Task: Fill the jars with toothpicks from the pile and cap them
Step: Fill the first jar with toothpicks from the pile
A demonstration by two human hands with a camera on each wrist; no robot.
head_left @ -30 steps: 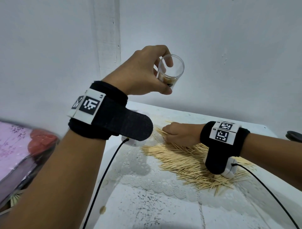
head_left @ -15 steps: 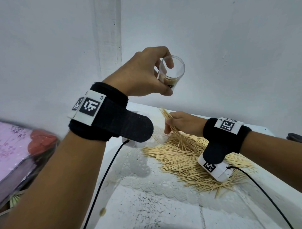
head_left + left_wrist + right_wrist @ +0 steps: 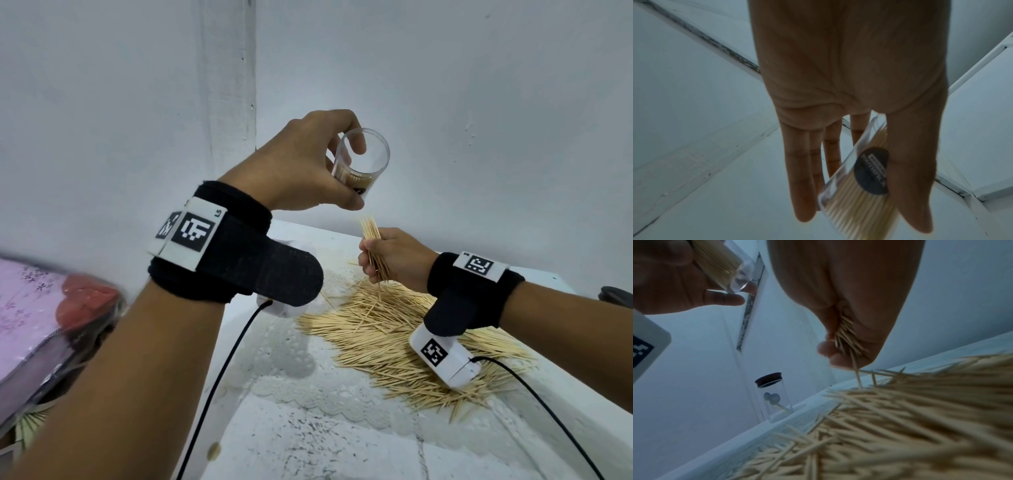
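Observation:
My left hand [image 3: 308, 171] holds a clear open jar [image 3: 361, 161] up in the air, tilted, with toothpicks part way up inside it; its dark round label [image 3: 872, 172] faces the left wrist view. Just below and to the right, my right hand [image 3: 387, 257] grips a bundle of toothpicks [image 3: 373, 246], its tips pointing up toward the jar. The bundle's lower ends [image 3: 846, 339] stick out under my fist. A big pile of toothpicks [image 3: 394, 342] lies on the white table [image 3: 308, 445] under that hand.
A second clear jar [image 3: 774, 399] with a dark cap stands on the table by the wall, nearly empty. A pink packet [image 3: 30, 308] lies off the table's left edge. A dark round thing [image 3: 616, 294] sits at the far right edge. The white wall is close behind.
My right hand closed on a bundle in the pile and lifted it up toward the jar. The left hand with the jar stayed nearly in place.

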